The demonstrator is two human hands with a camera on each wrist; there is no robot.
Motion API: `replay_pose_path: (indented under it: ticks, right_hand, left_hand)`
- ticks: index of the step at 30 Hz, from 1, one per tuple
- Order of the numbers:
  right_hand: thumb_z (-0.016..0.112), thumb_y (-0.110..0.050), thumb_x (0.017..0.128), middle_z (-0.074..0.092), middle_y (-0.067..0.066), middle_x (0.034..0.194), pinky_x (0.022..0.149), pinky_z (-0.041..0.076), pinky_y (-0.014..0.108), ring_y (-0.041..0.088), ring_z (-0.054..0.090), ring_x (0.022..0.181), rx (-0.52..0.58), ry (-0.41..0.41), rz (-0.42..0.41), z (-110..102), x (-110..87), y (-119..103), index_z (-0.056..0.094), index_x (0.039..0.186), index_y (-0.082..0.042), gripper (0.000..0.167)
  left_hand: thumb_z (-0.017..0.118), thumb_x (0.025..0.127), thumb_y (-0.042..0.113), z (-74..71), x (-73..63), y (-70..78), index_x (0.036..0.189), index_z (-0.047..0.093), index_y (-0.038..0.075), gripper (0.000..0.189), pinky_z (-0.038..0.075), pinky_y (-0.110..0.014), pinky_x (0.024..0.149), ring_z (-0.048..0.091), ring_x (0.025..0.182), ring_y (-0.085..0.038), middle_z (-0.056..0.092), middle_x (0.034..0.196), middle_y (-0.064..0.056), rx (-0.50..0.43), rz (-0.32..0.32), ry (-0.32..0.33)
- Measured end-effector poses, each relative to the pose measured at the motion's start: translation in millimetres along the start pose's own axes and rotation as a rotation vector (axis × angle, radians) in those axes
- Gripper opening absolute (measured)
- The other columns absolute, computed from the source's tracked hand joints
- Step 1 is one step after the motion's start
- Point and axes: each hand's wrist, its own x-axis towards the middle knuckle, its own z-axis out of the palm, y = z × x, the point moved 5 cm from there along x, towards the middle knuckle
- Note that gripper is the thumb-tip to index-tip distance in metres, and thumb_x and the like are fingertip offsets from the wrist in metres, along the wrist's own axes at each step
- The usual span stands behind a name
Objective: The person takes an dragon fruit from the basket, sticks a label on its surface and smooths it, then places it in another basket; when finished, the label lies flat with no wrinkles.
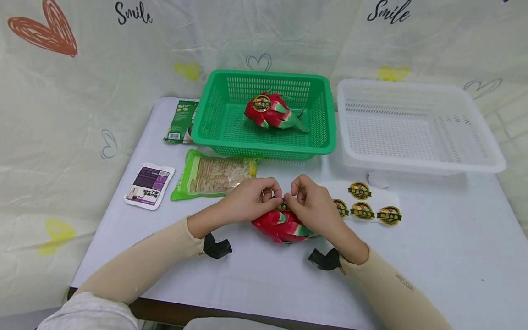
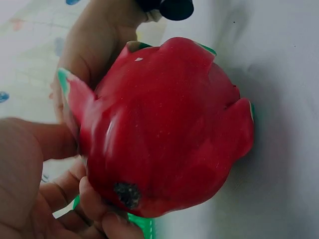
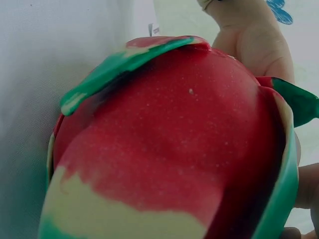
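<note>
A red dragon fruit (image 1: 280, 228) with green-tipped scales lies on the table between my hands, its stem end towards the left. On its upper side is a round black-and-gold sticker (image 1: 283, 206), partly covered by fingers. My left hand (image 1: 252, 199) pinches at the sticker's left edge with thumb and curled forefinger. From the other side my right hand (image 1: 315, 207) does the same, the thumbs almost meeting. In the left wrist view, the left fingers touch the side of the dragon fruit (image 2: 164, 124). Scales of the dragon fruit (image 3: 164, 129) fill the right wrist view, which hides the sticker.
A green basket (image 1: 264, 150) holds another stickered dragon fruit (image 1: 270, 112). Beside it stands a white basket (image 1: 425, 168). A sticker sheet (image 1: 385, 199) lies right of my hands. Leftward are a green-edged food bag (image 1: 218, 176), a purple-and-white packet (image 1: 149, 187) and a green packet (image 1: 180, 121).
</note>
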Motion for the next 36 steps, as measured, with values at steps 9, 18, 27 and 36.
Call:
replay_pose_path:
  ticks: [9,18,27,36]
  right_hand:
    - [0.074,-0.016,0.096,0.04,-0.002,0.063,0.05,0.029,0.022,0.003,0.033,0.052,0.107,-0.096,-0.07,-4,-11.9,1,0.048,0.098,-0.01,0.026]
    - [0.067,-0.014,0.102,0.037,-0.002,0.066,0.05,0.029,0.022,0.003,0.032,0.052,0.164,-0.164,-0.125,1,-18.5,2,0.043,0.103,-0.007,0.025]
    - [0.053,-0.005,0.106,0.039,0.0,0.071,0.055,0.036,0.025,0.009,0.041,0.06,0.172,-0.195,-0.13,3,-20.4,1,0.043,0.106,-0.008,0.011]
    - [0.056,-0.01,0.104,0.039,0.0,0.066,0.052,0.032,0.023,0.007,0.037,0.055,0.226,-0.169,-0.018,4,-9.5,4,0.045,0.102,-0.009,0.012]
  left_hand:
    - [0.073,0.098,0.036,2.9,-6.5,-0.5,0.107,0.065,0.021,0.019,0.036,-0.022,0.058,0.043,0.056,-0.007,0.054,0.076,0.003,-0.046,-0.003,-0.083]
    - [0.07,0.1,0.034,6.1,-13.1,-11.9,0.114,0.057,0.019,0.025,0.036,-0.023,0.058,0.042,0.059,-0.009,0.054,0.085,-0.001,-0.118,-0.021,-0.077]
    - [0.057,0.107,0.027,11.0,-19.3,-19.0,0.115,0.052,0.015,0.015,0.039,-0.026,0.068,0.046,0.073,-0.013,0.049,0.092,-0.003,-0.147,-0.043,-0.081]
    - [0.052,0.108,0.028,16.6,-12.1,-21.3,0.106,0.057,0.017,0.012,0.039,-0.028,0.064,0.049,0.07,-0.013,0.053,0.079,0.0,-0.099,-0.141,-0.028]
